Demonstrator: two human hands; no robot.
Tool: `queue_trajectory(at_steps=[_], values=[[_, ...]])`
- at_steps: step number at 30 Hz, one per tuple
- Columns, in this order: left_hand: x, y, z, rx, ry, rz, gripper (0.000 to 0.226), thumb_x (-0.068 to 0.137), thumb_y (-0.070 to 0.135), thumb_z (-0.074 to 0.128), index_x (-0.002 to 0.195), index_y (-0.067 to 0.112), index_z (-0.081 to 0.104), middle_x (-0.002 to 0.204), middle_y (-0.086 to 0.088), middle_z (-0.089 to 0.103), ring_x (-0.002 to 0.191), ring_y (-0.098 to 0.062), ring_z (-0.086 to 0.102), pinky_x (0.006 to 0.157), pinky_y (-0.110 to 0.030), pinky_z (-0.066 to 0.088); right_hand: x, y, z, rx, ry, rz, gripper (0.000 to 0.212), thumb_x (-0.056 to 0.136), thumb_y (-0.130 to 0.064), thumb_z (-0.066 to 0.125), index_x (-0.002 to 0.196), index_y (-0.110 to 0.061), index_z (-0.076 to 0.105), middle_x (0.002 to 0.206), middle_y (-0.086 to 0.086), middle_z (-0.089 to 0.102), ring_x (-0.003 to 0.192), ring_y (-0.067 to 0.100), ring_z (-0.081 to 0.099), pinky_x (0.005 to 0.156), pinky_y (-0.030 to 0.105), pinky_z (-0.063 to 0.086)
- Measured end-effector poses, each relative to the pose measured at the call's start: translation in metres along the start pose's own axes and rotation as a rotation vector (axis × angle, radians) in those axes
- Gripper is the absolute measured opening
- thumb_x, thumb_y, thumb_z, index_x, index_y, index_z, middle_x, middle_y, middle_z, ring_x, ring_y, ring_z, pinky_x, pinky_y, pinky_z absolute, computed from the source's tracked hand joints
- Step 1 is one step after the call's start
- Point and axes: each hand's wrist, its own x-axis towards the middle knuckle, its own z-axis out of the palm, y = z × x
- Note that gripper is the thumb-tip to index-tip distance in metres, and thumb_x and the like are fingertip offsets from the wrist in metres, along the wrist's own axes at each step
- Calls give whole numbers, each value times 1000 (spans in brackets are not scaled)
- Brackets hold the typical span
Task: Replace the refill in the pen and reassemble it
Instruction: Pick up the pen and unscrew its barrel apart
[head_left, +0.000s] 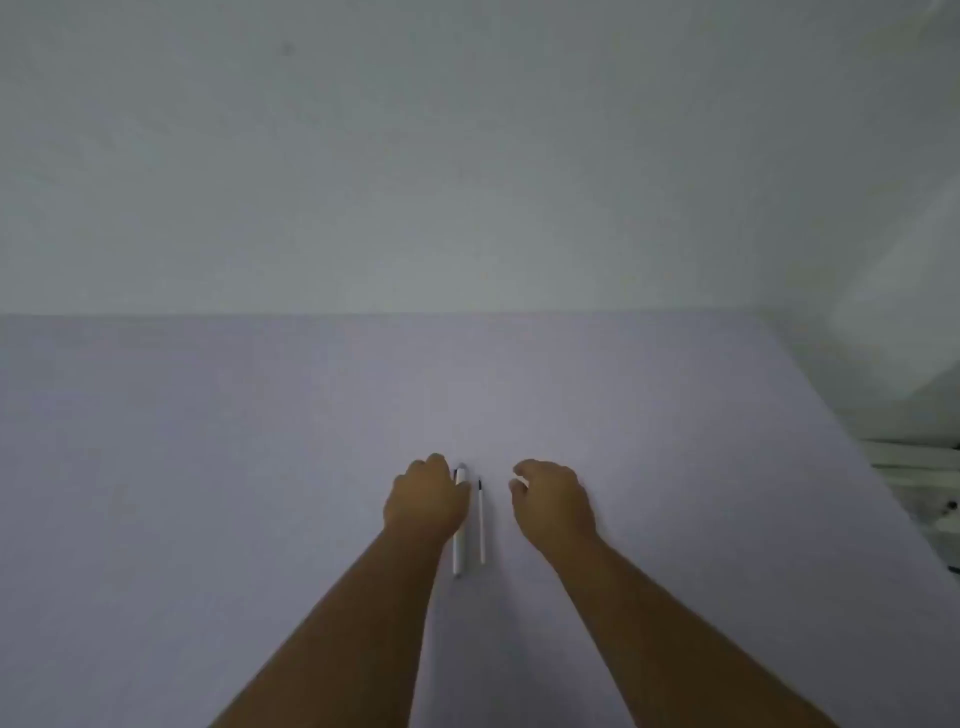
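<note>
A white pen (459, 551) lies on the pale table, running away from me, with a dark clip at its far end. A thin white refill (481, 525) with a dark tip lies parallel just to its right. My left hand (423, 499) rests over the pen's far half, fingers curled down on it; whether it grips the pen is hidden. My right hand (553, 501) hovers right of the refill, fingers loosely curled, apart from it and holding nothing.
The pale lilac table (208, 467) meets a plain white wall at the back. Its right edge runs diagonally down to the right, with white objects (914, 467) beyond it.
</note>
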Motion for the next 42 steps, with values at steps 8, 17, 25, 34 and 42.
queue_trajectory(at_steps=[8, 17, 25, 34, 42], values=[[12, -9, 39, -202, -62, -168, 22, 79, 18, 59, 99, 10, 55, 94, -9, 63, 80, -25, 60, 66, -30, 47, 9, 12, 28, 94, -34, 44, 20, 91, -24, 50, 90, -13, 68, 95, 6, 69, 94, 24, 59, 77, 36, 53], [7, -9, 28, -451, -40, -16, 17, 77, 28, 70, 85, 27, 55, 73, 9, 63, 66, -4, 59, 54, -16, 42, 25, -13, 28, 593, -119, 286, 28, 85, -38, 63, 91, -12, 70, 77, -6, 62, 77, 15, 58, 68, 27, 43], [3, -10, 14, -640, -246, -83, 17, 81, 28, 68, 73, 13, 68, 71, -4, 66, 65, -19, 60, 72, -36, 56, 28, -25, 17, 792, -168, 406, 24, 81, -25, 64, 59, -15, 65, 68, 8, 64, 67, 23, 59, 81, 47, 56], [-2, -25, 10, -725, -336, -158, 20, 81, 23, 71, 82, 3, 72, 74, -8, 70, 64, -17, 64, 58, -23, 55, 42, -2, 0, 767, -139, 474, 23, 84, -16, 55, 63, -12, 63, 63, 4, 61, 52, 14, 58, 67, 32, 53], [1, -30, 11, -763, -225, -176, 16, 81, 23, 70, 78, 7, 71, 77, -11, 71, 66, -20, 64, 59, -24, 56, 24, 5, 18, 308, -196, 231, 17, 86, -18, 57, 93, -6, 66, 93, 13, 71, 76, 24, 63, 68, 29, 49]])
